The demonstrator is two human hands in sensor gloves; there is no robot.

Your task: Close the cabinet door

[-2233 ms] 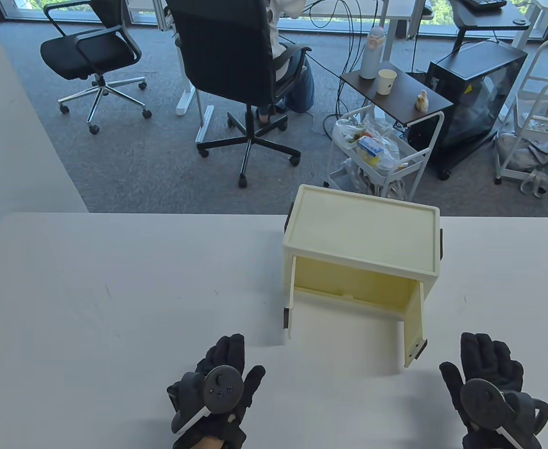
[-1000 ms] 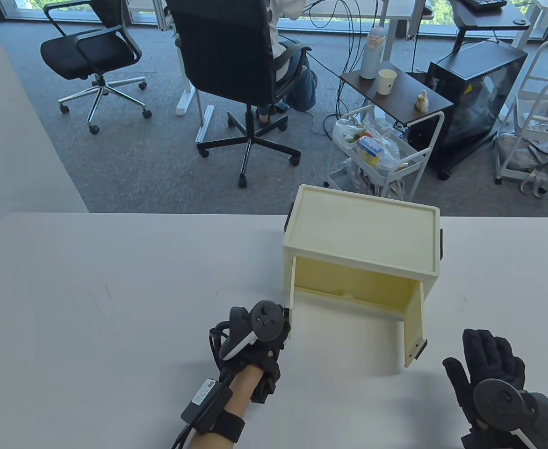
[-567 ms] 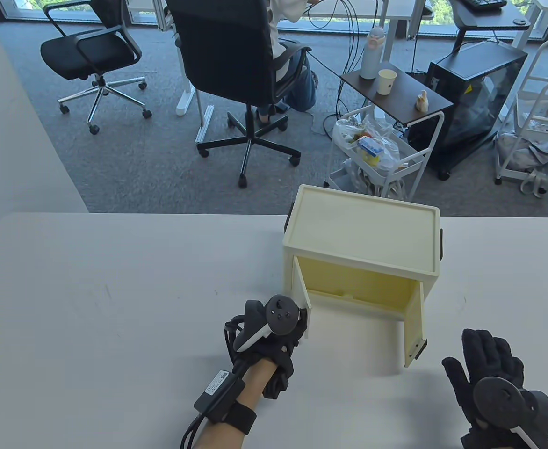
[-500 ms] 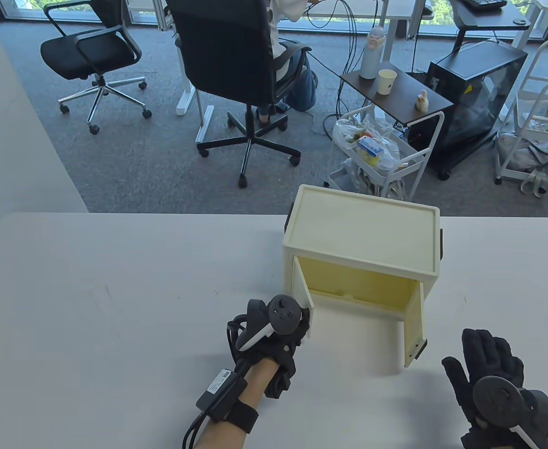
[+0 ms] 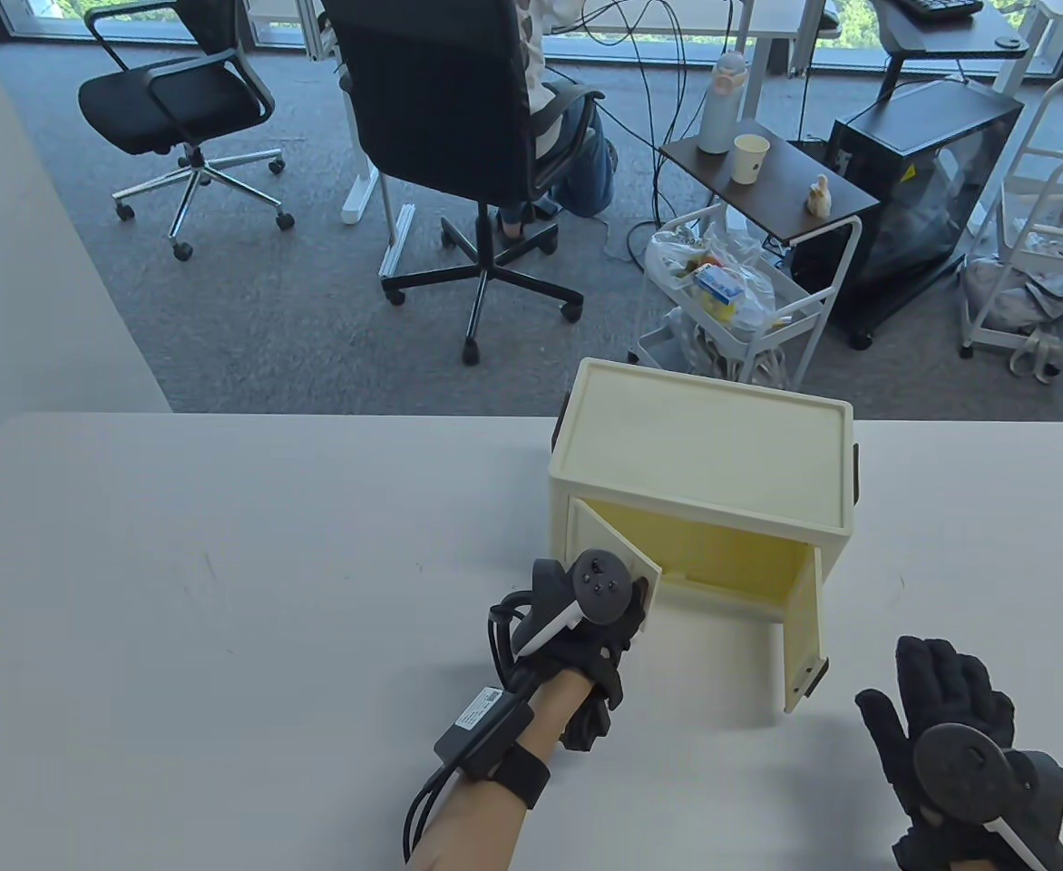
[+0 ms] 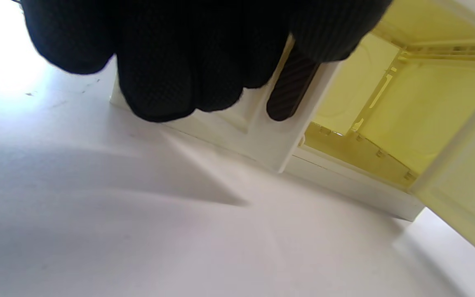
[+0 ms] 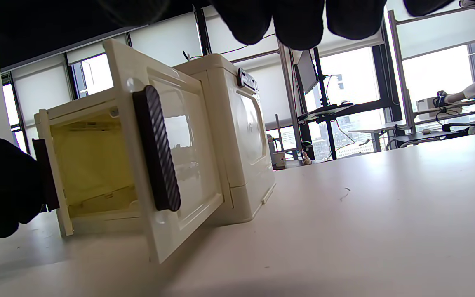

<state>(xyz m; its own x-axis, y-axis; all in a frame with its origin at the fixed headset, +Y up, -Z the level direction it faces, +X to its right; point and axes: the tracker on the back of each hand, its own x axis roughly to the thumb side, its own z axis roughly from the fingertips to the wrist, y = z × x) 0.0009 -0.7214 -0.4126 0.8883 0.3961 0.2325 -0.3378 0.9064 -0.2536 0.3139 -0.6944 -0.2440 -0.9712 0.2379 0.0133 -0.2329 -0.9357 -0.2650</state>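
Note:
A cream plastic cabinet (image 5: 704, 445) stands at the table's far edge with both front doors open. Its left door (image 5: 609, 540) is swung about halfway in. My left hand (image 5: 618, 626) grips this door at its free edge. In the left wrist view my fingers (image 6: 159, 82) lie on the door's outer face (image 6: 258, 136) beside its dark ribbed handle (image 6: 289, 95). The right door (image 5: 804, 626) sticks straight out toward me. My right hand (image 5: 944, 717) rests open and flat on the table just right of it. The right wrist view shows that door's handle (image 7: 157, 148).
The white table (image 5: 223, 590) runs wide to the left and front. Beyond its far edge are office chairs (image 5: 441, 118), a small cart (image 5: 731, 290) and a side table with a cup (image 5: 749, 159).
My left hand went from the table's front to the left door's edge and has swung that door inward, to the right. The right hand and right door have stayed still.

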